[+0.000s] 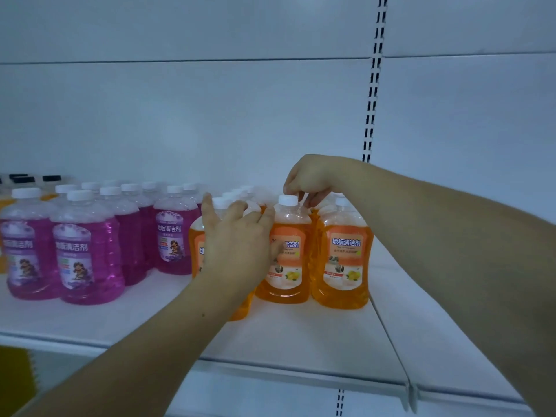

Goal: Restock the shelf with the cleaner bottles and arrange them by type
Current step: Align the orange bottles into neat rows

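Orange bottle (288,251) stands mid-shelf (301,335), right of the purple bottles (87,248). Right hand (313,179) pinches its white cap (288,200); left hand (237,245) lies spread against its side, grasping nothing. Slick, waisted clear plastic, tightly packed: a nudge could probably tip neighbours.

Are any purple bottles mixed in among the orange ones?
No, the purple bottles stand grouped left of the orange bottles, with none among them.
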